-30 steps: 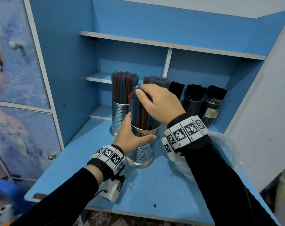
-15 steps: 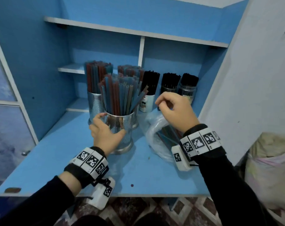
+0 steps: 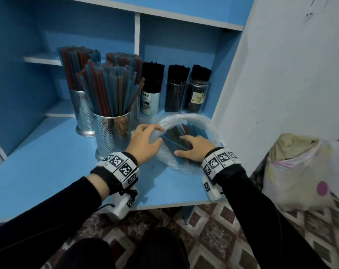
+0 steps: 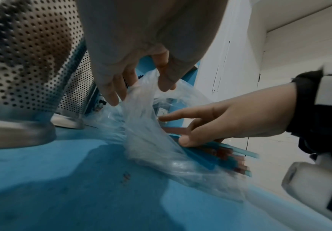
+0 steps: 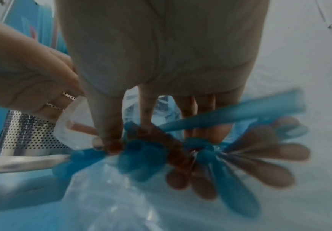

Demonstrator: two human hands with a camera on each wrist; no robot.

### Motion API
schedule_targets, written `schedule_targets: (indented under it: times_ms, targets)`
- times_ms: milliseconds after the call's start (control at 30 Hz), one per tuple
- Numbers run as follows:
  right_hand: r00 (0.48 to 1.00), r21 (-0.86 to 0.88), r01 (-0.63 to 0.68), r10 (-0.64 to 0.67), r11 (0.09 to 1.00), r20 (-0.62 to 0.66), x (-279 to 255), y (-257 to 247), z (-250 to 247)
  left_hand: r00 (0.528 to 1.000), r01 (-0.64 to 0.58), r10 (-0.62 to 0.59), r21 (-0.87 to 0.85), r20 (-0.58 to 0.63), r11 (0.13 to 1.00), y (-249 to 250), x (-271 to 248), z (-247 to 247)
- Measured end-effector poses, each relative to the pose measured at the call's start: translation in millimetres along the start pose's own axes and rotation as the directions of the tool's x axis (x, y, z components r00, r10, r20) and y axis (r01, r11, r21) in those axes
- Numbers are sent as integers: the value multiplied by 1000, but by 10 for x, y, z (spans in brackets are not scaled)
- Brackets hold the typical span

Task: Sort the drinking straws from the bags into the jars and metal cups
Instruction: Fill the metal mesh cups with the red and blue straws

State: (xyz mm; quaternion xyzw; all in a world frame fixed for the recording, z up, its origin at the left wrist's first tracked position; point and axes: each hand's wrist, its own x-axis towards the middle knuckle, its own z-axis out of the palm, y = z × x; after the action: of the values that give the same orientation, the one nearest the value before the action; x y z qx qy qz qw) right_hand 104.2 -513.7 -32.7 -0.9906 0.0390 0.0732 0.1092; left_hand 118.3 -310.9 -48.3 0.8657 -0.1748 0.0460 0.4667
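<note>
3 metal cups left of left grip, 3 jars beyond. 1 clear bag: left grip pinches its rim; right grip released, flat on red/blue straws inside, on table.

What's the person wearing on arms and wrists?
Black long sleeves. Each wrist wears a black band tiled with white blocks bearing black square markers. A white marked box hangs under each; a black cable leaves the left box. Left hand and right hand bare.
</note>
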Motion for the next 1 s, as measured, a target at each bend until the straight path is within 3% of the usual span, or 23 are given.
schedule_targets:
  times_ms: [100,367,633,833,1000]
  targets:
    - [1000,-40,9,-8,999,20,41,-69,86,998,-4,5,-16,67,1000,61,94,70]
    - [999,-83,38,-35,996,33,189,-123,103,998,10,-9,-27,57,1000,64,204,56]
    - [998,-156,-57,54,986,-24,240,-39,191,998,6,-4,-30,65,1000,63,161,-18]
    - [999,-142,-13,7,990,-38,232,-30,191,997,4,-3,-19,76,1000,42,167,-46]
    - [997,-11,16,-17,1000,-77,216,-23,169,995,3,-3,-7,99,1000,12,198,-34]
